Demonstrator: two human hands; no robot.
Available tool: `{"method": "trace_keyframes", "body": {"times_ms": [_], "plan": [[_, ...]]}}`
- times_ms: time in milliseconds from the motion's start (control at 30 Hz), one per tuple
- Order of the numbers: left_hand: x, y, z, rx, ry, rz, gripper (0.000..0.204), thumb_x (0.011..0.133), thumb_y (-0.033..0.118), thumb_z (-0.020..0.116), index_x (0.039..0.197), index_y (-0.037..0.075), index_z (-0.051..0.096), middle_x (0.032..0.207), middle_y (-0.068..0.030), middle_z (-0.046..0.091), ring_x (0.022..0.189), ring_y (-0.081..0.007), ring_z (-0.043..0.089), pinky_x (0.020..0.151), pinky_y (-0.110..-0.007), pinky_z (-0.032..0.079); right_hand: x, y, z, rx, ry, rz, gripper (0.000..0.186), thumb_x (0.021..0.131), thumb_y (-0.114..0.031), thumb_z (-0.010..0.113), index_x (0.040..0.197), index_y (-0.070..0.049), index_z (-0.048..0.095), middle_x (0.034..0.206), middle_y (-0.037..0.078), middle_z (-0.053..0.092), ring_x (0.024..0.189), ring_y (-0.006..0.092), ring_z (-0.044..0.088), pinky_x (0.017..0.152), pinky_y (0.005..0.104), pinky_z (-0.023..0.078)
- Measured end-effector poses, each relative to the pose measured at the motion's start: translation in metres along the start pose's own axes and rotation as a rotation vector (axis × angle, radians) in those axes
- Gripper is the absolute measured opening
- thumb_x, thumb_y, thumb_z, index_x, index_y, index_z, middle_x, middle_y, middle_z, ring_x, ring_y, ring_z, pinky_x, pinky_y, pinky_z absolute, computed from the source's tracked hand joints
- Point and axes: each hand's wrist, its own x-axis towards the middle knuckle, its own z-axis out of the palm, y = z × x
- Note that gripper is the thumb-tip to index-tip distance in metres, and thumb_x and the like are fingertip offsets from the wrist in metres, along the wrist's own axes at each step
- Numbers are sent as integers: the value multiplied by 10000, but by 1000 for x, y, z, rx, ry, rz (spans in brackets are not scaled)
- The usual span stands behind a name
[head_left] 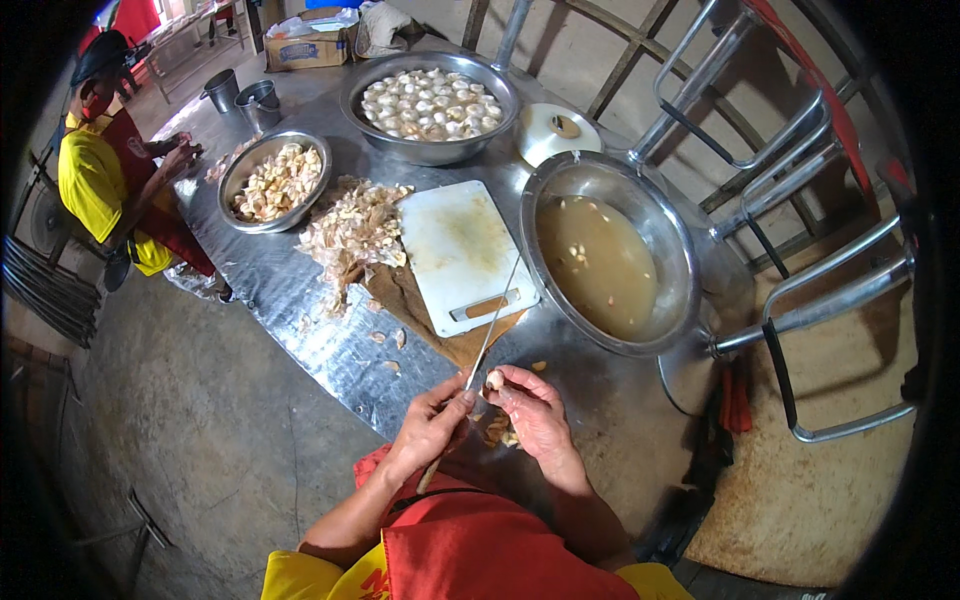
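My left hand [432, 425] is closed round a long thin knife [492, 335], its blade slanting up and away over the edge of the white cutting board [460, 245]. Pinched in the fingers of my right hand [535, 415] is a small pale garlic clove [494, 380], close beside the blade. Below my hands, a few cloves and bits of peel [500, 432] lie on the metal table. The board rests on a brown cloth [425, 325], with a heap of papery garlic skins [350, 230] at its left side.
Right of the board stands a steel basin [683, 300] of cloudy water with a few cloves. Behind are a bowl [228, 213] of garlic cloves, a large basin [430, 152] of round white pieces and a white lid [535, 150]. Upturned metal stools [790, 210] line the right. A co-worker [110, 180] stands far left.
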Motion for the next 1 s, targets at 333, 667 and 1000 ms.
{"method": "trace_keyframes", "body": {"times_ms": [333, 667, 1000], "plan": [[-5, 4, 11, 154, -43, 102, 511, 1032, 308, 594, 1483, 86, 498, 702, 44, 519, 589, -58, 479, 515, -233, 382, -3, 0, 3, -293, -14, -130, 315, 929, 39, 603, 1242, 15, 625, 1094, 71, 680, 976, 155, 660, 869, 332, 561], [-8, 3, 7, 311, -13, 235, 578, 995, 247, 654, 1478, -5, 460, 1189, -145, 670, 1077, -178, 621, 931, -334, 505, -1, -12, -5, 35, -18, 43, 296, 891, -35, 711, 1181, -60, 660, 1059, 66, 710, 916, 184, 694, 774, 303, 556], [-14, 13, 20, 375, -118, 364, 694, 972, 276, 684, 1521, -19, 377, 1403, -202, 562, 1255, -245, 548, 1054, -367, 435, -5, -3, 1, -6, -10, -157, 291, 828, -57, 799, 1089, -52, 670, 1018, 52, 718, 906, 155, 682, 811, 308, 562]]}}
